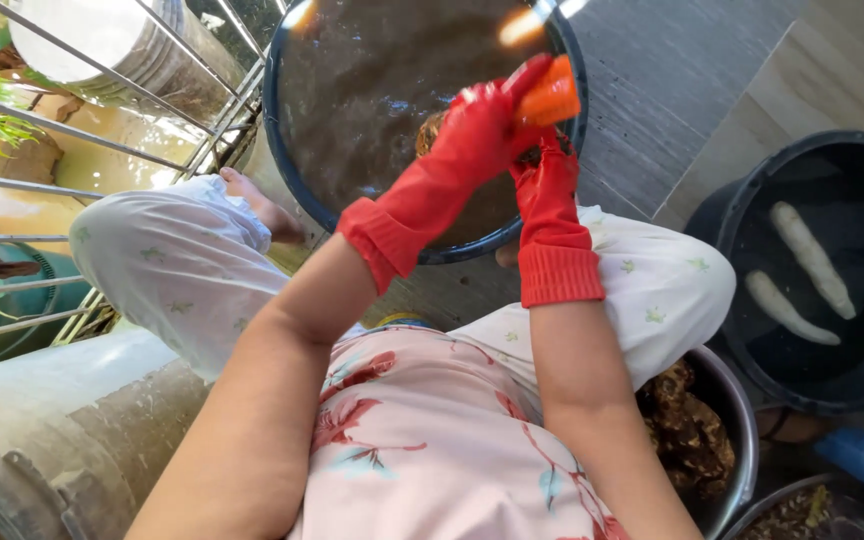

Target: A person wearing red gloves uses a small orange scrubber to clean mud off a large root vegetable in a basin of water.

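Where the two gloved hands meet over the rim of the blue basin point(277, 120), the following items are recorded.

Left hand point(487, 125): in a long red rubber glove with a ribbed cuff, raised over the near right part of the basin. Its fingers point(527, 75) are closed round the orange scrubber point(555, 97), which sits at the fingertips, its free end sticking out to the right past the glove.

Right hand point(549, 185): in a matching red glove, directly below the left. Its fingers are curled upward and lie behind the left hand, so whether they are clamped on anything cannot be told. A brown, rough lump point(434, 130) shows just left of the left glove, at the water line; its contact with either hand cannot be told.

Blue basin: round, holding dark, murky water that reflects bright light near the far edge.

Black bucket point(727, 215): to the right, well apart from the hands, holding water and two pale, long peeled roots point(812, 258).

Metal bowl point(742, 420): at the person's right side, holding brown, soil-covered roots point(687, 425).

Also present: the person's knees in white patterned trousers point(167, 265), a pink floral top point(422, 440), one bare foot point(264, 208) beside the basin, and a metal railing point(82, 135) to the left.
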